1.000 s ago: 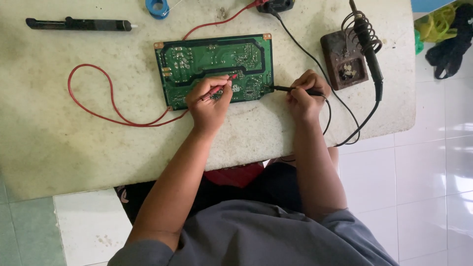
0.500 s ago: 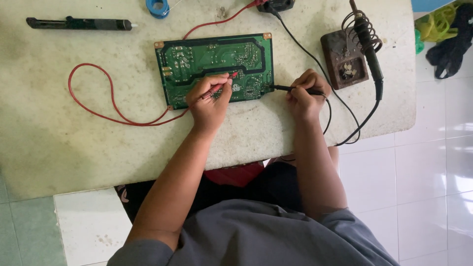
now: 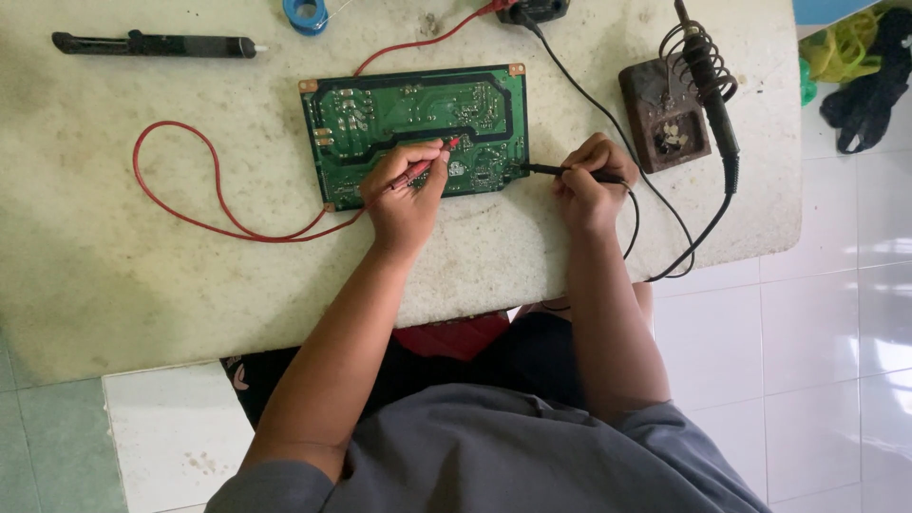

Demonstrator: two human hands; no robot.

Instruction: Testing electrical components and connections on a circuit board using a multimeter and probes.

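one green circuit board (image 3: 418,128), two probes, left hand (image 3: 407,195) red probe (image 3: 426,168), right hand (image 3: 587,185) black probe (image 3: 560,172)

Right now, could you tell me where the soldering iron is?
In the head view, the soldering iron rests in its stand on the table's far right, beyond the right hand.

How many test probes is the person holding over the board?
2: a red probe in the left hand on the green circuit board, a black probe in the right hand at the board's right edge.
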